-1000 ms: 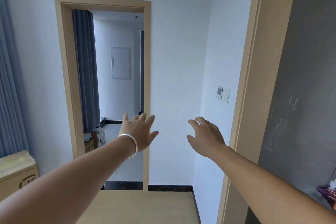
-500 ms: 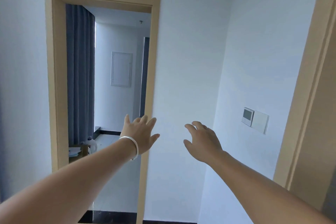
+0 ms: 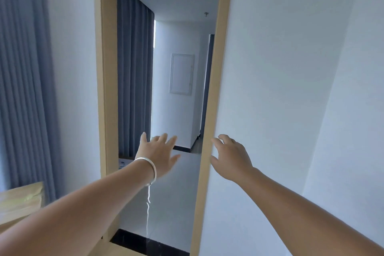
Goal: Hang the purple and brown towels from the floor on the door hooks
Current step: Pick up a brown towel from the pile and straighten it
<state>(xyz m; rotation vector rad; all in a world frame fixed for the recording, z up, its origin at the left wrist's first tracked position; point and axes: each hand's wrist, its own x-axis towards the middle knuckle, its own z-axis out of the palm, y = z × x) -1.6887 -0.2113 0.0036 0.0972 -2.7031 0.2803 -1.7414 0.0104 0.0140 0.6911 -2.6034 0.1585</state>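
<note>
Both my bare arms reach forward at about chest height, and neither hand holds anything. My left hand (image 3: 158, 155) is spread wide, fingers straight and fanned with the thumb out to the right, and it shows against the open doorway; a thin silver bangle (image 3: 148, 167) circles that wrist. My right hand (image 3: 231, 159) is just to the right of it, fingers loosely bent and apart, palm down, gripping nothing; it appears over the right post of the light wooden door frame (image 3: 209, 110), though I cannot tell whether the fingertips touch the wood or hang in front of it. The two hands are near each other but apart. Through the frame I see a farther room with a dark grey-blue pleated curtain (image 3: 135, 77) hanging on its left side, a white rectangular wall panel (image 3: 182, 74) on the far wall, a pale glossy floor and a black skirting strip (image 3: 180, 148) at the foot of that wall. On the near side, another long grey-blue pleated curtain (image 3: 25, 81) fills the left edge of my view, and below it the corner of a pale wooden piece of furniture (image 3: 20, 199) juts in. A plain white wall (image 3: 280, 89) covers everything to the right of the frame. The purple and brown towels, the floor where they lie and the door hooks are all outside my view.
</note>
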